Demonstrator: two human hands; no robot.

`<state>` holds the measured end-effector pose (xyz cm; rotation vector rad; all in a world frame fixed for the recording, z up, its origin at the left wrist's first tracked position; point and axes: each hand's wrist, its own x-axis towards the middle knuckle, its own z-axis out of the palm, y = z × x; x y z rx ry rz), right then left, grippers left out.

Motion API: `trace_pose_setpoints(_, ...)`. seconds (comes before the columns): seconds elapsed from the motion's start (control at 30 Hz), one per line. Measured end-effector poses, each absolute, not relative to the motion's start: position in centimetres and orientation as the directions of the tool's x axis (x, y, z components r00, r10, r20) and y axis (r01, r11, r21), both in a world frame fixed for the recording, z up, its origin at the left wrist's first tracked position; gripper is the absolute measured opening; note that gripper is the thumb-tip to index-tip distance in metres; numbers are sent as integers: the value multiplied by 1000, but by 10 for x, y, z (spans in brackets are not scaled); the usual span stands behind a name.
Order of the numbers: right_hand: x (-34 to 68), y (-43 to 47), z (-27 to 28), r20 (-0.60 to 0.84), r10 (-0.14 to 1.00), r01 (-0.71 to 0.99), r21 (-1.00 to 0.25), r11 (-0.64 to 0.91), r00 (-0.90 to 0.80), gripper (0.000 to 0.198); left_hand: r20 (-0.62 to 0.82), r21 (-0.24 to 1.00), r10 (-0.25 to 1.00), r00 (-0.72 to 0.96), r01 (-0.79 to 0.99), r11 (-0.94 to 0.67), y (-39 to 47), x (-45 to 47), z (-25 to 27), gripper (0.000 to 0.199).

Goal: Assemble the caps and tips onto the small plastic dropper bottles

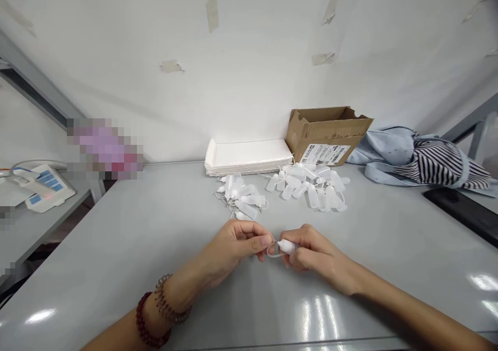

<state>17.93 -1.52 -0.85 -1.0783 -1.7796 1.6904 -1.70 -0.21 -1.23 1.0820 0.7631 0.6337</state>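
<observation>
My right hand point(313, 250) is closed around a small white squeeze bottle point(287, 246), its pointed nozzle turned left. From the bottle's neck a thin translucent strap point(275, 256) loops toward my left hand point(249, 241). The left thumb and forefinger pinch the strap's end close to the nozzle tip; the very end is hidden by the fingertips. Beyond my hands lies a pile of similar small bottles point(246, 210) with looped straps. To its right a second, larger pile of bottles point(313, 198) is spread out.
A stack of white padded envelopes point(249, 156) lies against the wall beside an open cardboard box point(330, 138). At right are a striped and light-blue cloth bundle point(428, 156) and a black phone-like object point(462, 213). A side table at left holds a white-and-blue device point(49, 187).
</observation>
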Motion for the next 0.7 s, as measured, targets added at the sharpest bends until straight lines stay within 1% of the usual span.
trace_pose_setpoints(0.1, 180, -15, -10, -163, 791, 292, -956, 20, -589, 12, -197, 974, 807, 557, 13, 228, -3, -16, -10, 18)
trace_pose_setpoints(0.2, 179, -14, -10, -116, 796, 396, -903, 164, -594, 16, -132, 985, 860, 492, 161, 59, -6, -15, -7, 20)
trace_pose_setpoints(0.33, 180, -9, -8, -29, 786, 537, -746, 395, -617, 16, -18, 915, 925, 380, 380, -138, -8, -17, -2, 20)
trace_pose_setpoints(0.4, 185, -3, -8, 16, 814, 604, -662, 443, -580, 21, 48, 865, 949, 312, 463, -196, -6, -21, 1, 20)
trace_pose_setpoints(0.47, 194, 7, -9, 82, 876, 683, -593, 427, -476, 27, 92, 818, 966, 242, 534, -212, -2, -27, 6, 20)
trace_pose_setpoints(0.5, 199, 13, -11, 133, 905, 726, -555, 405, -404, 28, 91, 795, 972, 217, 572, -202, 0, -30, 8, 20)
trace_pose_setpoints(0.57, 210, 26, -16, 282, 925, 824, -438, 359, -254, 28, 39, 754, 982, 185, 640, -150, 6, -36, 12, 20)
trace_pose_setpoints(0.63, 219, 37, -22, 448, 876, 894, -298, 335, -179, 26, -50, 734, 982, 185, 673, -89, 11, -41, 14, 20)
trace_pose_setpoints(0.7, 222, 45, -26, 554, 808, 931, -152, 333, -199, 27, -141, 734, 971, 194, 678, -29, 16, -46, 13, 19)
